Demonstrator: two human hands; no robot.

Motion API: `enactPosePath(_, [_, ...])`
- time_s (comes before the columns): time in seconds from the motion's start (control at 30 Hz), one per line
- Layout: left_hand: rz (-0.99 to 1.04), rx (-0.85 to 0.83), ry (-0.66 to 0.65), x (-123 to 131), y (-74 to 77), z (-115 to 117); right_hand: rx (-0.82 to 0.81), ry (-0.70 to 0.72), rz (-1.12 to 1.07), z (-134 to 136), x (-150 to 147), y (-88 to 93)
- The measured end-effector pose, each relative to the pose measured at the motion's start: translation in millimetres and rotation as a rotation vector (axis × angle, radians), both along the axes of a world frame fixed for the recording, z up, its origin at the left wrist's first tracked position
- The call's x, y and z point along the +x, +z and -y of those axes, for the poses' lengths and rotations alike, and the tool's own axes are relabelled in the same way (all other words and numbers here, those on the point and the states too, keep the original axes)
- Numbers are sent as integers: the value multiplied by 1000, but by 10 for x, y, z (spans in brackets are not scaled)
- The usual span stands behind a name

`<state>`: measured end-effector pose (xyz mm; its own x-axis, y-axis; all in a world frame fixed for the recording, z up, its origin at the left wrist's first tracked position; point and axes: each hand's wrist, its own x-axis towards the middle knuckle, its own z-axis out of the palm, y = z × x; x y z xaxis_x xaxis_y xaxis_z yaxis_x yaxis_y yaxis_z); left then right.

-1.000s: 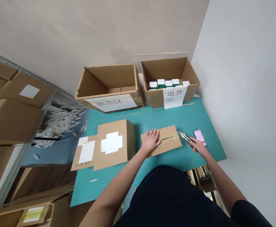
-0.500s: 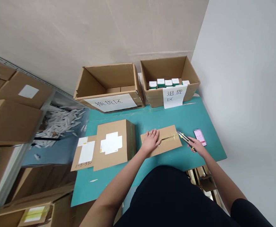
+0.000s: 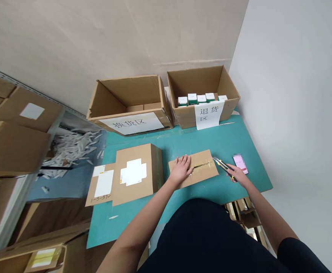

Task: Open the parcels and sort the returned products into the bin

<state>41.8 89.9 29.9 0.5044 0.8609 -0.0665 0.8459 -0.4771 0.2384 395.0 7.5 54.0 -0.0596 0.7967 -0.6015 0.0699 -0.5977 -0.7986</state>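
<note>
My left hand [image 3: 180, 169] lies with fingers stretched over the left part of a flat cardboard box [image 3: 202, 172], pressing on it. A dark slit with shiny tape runs along the middle of that box. My right hand [image 3: 237, 175] grips a yellow-and-black utility knife [image 3: 224, 166], its tip pointing left, close to the box's right edge. Whether the tip touches the box I cannot tell. Just beyond my right hand a phone [image 3: 240, 163] with a pink screen lies on the green table [image 3: 188, 140].
A closed carton [image 3: 134, 193] with a white label stands left, beside a labelled cardboard piece [image 3: 95, 197]. Two open cartons line the back: the left one [image 3: 97, 100] bears a paper sign; the right one [image 3: 228, 85] holds several white-and-green boxes [image 3: 192, 98]. Stacked cartons [image 3: 14, 148] fill the far left.
The view has shifted very slightly. My left hand stays on the box, and the knife in my right hand has barely moved.
</note>
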Motion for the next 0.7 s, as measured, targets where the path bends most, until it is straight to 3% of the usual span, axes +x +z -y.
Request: enactPosePath(0.7, [-8,10,1,-3,-13,-11,29,-8,124,106,-118,-15])
